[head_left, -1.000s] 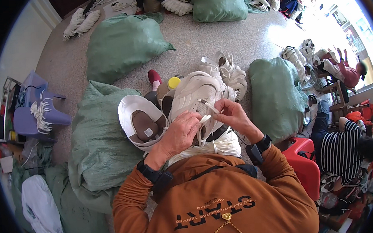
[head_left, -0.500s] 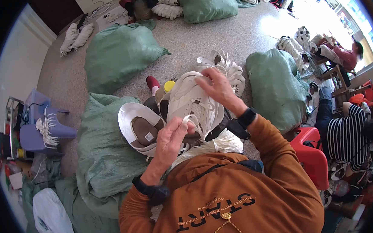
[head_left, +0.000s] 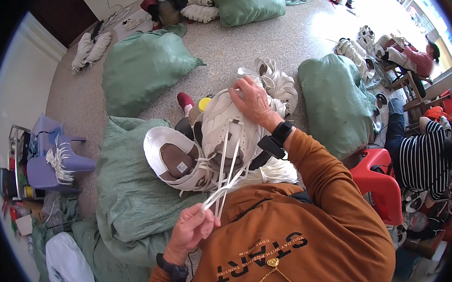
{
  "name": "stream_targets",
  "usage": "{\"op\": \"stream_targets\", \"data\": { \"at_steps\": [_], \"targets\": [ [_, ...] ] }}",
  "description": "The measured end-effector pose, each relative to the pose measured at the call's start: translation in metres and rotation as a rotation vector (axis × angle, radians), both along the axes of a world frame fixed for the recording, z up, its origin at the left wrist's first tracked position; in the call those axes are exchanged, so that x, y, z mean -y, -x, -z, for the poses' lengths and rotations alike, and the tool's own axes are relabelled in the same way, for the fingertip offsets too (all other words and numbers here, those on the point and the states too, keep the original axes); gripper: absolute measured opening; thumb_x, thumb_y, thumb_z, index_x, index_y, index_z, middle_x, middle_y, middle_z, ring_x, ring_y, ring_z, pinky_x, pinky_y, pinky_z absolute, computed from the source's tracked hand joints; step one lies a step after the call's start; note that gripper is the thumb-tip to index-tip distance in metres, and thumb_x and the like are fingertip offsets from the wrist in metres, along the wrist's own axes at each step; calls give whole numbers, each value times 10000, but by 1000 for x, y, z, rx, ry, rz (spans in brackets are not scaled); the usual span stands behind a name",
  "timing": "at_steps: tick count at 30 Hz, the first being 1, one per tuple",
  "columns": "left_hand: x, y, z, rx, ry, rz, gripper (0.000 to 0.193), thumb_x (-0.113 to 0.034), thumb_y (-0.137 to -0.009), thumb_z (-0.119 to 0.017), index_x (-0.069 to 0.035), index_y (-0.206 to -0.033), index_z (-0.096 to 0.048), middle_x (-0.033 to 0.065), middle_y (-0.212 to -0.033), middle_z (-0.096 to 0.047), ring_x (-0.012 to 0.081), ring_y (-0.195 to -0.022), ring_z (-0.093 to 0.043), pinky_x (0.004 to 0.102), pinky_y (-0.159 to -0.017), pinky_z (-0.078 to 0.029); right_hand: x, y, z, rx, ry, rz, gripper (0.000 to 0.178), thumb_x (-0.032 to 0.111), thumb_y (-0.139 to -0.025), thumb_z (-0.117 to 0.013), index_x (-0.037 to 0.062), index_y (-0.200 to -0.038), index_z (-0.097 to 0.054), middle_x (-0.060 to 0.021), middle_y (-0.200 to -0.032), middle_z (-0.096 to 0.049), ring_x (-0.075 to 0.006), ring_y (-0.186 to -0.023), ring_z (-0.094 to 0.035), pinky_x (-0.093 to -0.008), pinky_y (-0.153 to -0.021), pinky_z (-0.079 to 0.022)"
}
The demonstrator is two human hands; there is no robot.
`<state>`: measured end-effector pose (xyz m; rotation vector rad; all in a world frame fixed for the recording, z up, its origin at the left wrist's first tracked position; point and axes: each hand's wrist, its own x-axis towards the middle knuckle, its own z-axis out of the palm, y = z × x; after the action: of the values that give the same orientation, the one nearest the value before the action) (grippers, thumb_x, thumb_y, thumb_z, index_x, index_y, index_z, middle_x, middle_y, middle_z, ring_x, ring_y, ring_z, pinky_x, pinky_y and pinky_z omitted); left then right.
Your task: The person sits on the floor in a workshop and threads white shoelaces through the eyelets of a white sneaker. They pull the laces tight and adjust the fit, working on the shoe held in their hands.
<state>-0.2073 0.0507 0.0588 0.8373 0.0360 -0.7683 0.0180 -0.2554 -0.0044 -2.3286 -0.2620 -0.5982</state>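
In front of my chest lies a white shoe upper (head_left: 215,110), with pale perforated panels and its toe pointing away. My right hand (head_left: 252,102) grips its far right side, the fingers curled over the edge. Low and to the left, my left hand (head_left: 194,226) is closed on a white shoelace (head_left: 228,161), whose strands run taut from the upper. Left of this, another white shoe upper (head_left: 157,151) shows a brown lining and a small white label. A bundle of white laces (head_left: 274,172) sits against my body. More stacked uppers (head_left: 283,91) are just beyond my right hand.
Green sacks stand at the left (head_left: 131,193), far left (head_left: 144,66) and right (head_left: 332,108). A red stool (head_left: 378,183) is close on my right, a purple chair (head_left: 56,164) on my left. Other people sit at the right, one in a striped top (head_left: 421,162).
My left hand has pulled down and toward me, drawing the shoelace out into long strands. My right hand has shifted slightly left and curled onto the upper.
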Motion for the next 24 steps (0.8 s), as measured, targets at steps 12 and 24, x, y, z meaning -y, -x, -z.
{"op": "stream_targets", "data": {
  "at_steps": [12,24],
  "targets": [
    [3,-35,-40,224,-33,63,308,-251,-1065,-522,12,-950,-636,69,-787,-625,133,-681,-591,369,-871,-514,7,5,-12,67,-101,-60,296,186,-918,-670,9,-1142,-593,-190,-1137,-598,-379,-1036,-616,-450,-866,-506],
    [47,-66,-97,779,-105,-87,326,-321,-1058,-520,-40,-936,-631,80,-675,-633,198,-592,-597,505,-890,-513,9,170,9,-152,-14,-154,840,327,-823,-781,-34,-1455,-363,-273,-1461,-388,-448,-1354,-411,-494,-1137,-364]
  ]
}}
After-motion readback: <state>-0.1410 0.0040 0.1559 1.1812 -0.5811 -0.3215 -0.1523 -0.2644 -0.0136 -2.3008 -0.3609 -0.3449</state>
